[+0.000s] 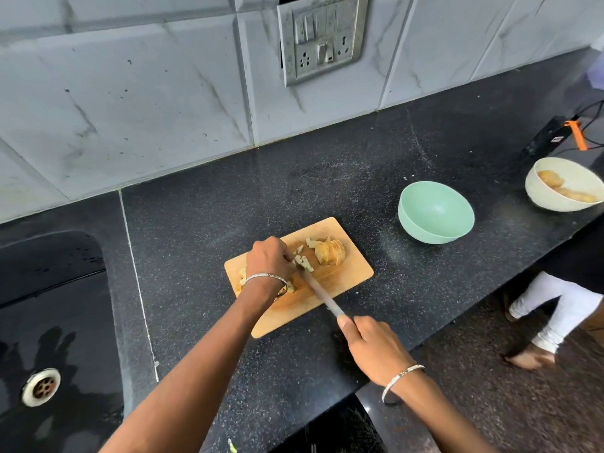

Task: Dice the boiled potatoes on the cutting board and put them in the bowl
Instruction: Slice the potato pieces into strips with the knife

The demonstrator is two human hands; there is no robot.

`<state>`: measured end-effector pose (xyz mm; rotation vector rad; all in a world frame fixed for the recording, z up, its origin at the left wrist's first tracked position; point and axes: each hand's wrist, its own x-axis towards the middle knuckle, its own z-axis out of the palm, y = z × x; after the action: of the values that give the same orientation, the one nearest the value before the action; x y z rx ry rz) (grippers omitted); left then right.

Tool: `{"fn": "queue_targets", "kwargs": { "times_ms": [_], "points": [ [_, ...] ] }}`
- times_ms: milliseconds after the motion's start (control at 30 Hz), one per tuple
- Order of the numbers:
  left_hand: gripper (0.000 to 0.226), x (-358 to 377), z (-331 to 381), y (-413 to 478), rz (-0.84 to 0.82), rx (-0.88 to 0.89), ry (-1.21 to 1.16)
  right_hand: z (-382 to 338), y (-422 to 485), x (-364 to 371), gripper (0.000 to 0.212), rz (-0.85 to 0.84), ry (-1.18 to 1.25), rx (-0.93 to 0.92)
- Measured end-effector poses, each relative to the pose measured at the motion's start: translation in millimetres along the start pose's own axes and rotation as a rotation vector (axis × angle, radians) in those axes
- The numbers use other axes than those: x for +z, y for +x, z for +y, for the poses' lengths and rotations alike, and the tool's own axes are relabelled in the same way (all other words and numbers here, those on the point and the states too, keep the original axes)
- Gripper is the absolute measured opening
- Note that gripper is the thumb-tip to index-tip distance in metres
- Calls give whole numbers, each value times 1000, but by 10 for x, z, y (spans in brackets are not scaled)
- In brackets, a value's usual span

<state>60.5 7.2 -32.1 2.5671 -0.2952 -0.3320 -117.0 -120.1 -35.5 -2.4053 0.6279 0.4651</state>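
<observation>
While dicing is in progress, the items read from frame left to frame right as follows.

Sink [49,322]: left edge of frame; glossy black basin with a round metal drain.
Worktop [228,197]: dark speckled stone, polished, running across the middle of the frame.
Cutting board [353,276]: centre; pale wood, rectangular with rounded corners.
Diced pieces [305,263]: small pale cubes scattered at the left and middle of the board; none moved off it yet.
Left hand [266,259]: fingers curled down onto the pieces being cut, steadying them.
Knife [322,297]: narrow grey blade, tip among the cubes, lying diagonally across the board.
Sliced potato [330,253]: right part of the board; yellow, soft-looking, cut into thin slices that stand together, not yet cubed.
Right hand [369,344]: lower centre-right; fingers clenched around the knife handle.
Green bowl [436,212]: right of the board; smooth, matte, round; empty.
White bowl [563,184]: right edge; holds whole potatoes awaiting cutting.
Progress: judged early; slicing partly complete, transfer not started.
</observation>
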Motion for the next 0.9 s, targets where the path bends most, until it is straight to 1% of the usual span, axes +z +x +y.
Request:
{"fn": "queue_targets", "kwargs": {
  "times_ms": [100, 233, 333, 500, 567, 600, 633, 700, 733, 800, 900],
  "points": [
    [8, 9, -23, -34, 0, 30, 60, -42, 39, 11, 42, 53, -13, -18],
    [8, 9, -8, -49, -6, 54, 100, -64, 89, 70, 45, 169, -77, -8],
    [3, -5, 8, -51, -30, 38, 113, -70, 103, 100, 45, 184, -101, -13],
    [12, -123, -28, 41, -121, -54, 67, -91, 100, 243, 44, 150, -95, -84],
    [30, -174, -69, 111, -98, -89, 47, -110, 70, 290, 44, 132, -91, -117],
    [33, -198, -82, 141, -80, -98, 43, -111, 56, 297, 45, 134, -87, -124],
    [29, -217, -84, 166, -63, -94, 33, -101, 46, 293, 44, 147, -81, -126],
    [10, -239, -63, 214, -47, -57, 16, -81, 48, 247, 42, 180, -71, -120],
    [4, -233, -49, 228, -44, -23, 15, -73, 57, 220, 41, 194, -66, -110],
    [10, -182, -4, 232, -43, 34, 21, -74, 89, 161, 40, 215, -57, -88],
    [12, -56, 54, 233, -27, 58, 14, -110, 166, 103, 41, 219, -69, -62]
  ]
}}
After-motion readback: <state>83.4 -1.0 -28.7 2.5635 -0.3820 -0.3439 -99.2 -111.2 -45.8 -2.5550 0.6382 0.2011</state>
